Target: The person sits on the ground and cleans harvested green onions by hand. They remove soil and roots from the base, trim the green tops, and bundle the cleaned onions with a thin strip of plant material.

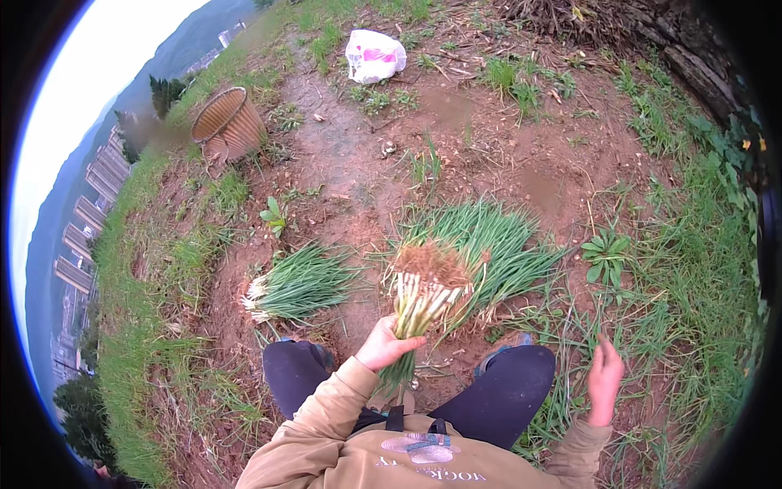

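Observation:
My left hand (391,343) is closed around a bunch of green onions (421,296), its white stalks and brown roots pointing away from me and its green leaves hanging towards my lap. Behind that bunch a larger pile of green onions (495,238) lies on the soil. To the left a smaller pile (305,284) lies with its white ends facing left. My right hand (605,376) is held out to the right over grass, away from the bunch. Its fingers point forward; whether they hold anything thin cannot be told.
A woven basket (235,128) lies tilted at the upper left. A white plastic bag (374,58) rests on the soil farther ahead. Weeds (605,255) and grass grow on the right, with dry stalks (568,21) and a log (696,70) at the upper right.

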`<state>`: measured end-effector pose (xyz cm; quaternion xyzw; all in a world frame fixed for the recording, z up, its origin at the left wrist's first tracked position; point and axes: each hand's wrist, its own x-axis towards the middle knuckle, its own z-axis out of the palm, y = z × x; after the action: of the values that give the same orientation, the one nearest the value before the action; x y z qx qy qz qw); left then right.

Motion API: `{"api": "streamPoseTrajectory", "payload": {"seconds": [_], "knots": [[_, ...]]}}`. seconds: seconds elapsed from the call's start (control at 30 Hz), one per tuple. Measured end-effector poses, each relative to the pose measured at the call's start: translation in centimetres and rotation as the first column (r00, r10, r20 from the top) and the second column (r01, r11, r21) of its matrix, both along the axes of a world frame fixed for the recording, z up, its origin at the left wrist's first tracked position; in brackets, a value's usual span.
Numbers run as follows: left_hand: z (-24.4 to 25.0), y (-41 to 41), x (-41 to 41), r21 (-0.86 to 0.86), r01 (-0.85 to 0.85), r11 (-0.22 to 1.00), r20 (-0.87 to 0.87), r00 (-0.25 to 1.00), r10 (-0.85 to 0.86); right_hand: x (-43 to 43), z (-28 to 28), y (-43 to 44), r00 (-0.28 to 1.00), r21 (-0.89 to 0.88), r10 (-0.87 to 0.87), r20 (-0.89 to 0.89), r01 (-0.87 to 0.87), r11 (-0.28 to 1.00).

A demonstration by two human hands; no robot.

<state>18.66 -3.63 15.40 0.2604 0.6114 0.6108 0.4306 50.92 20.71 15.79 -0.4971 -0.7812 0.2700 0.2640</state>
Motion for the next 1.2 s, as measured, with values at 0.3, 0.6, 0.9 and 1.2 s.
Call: {"api": "streamPoseTrajectory", "payload": {"seconds": [0.3, 0.6, 0.9, 1.2], "knots": [[5.0, 0.6, 3.9, 0.093, 0.468, 0.879, -0.113, 0.882, -0.458, -14.6, -0.1, -8.9, 0.485, -0.033, 0.791, -0.373, -0.859, 0.511], [5.5, -1.4, 3.0, -0.057, 0.443, 0.895, -0.273, 0.855, -0.441, -15.3, 1.2, -10.5, 0.582, -0.473, 0.212, -0.785, -0.785, 0.401], [7.1, -1.9, 2.8, 0.124, 0.437, 0.891, -0.103, 0.898, -0.427, -15.2, 2.4, -12.4, 0.653, -0.577, 0.178, -0.736, -0.743, 0.34], [4.5, -2.9, 2.2, 0.042, 0.331, 0.943, -0.41, 0.866, -0.286, -14.1, 1.7, -11.2, 0.658, -0.639, 0.143, -0.74, -0.753, 0.156]]}}
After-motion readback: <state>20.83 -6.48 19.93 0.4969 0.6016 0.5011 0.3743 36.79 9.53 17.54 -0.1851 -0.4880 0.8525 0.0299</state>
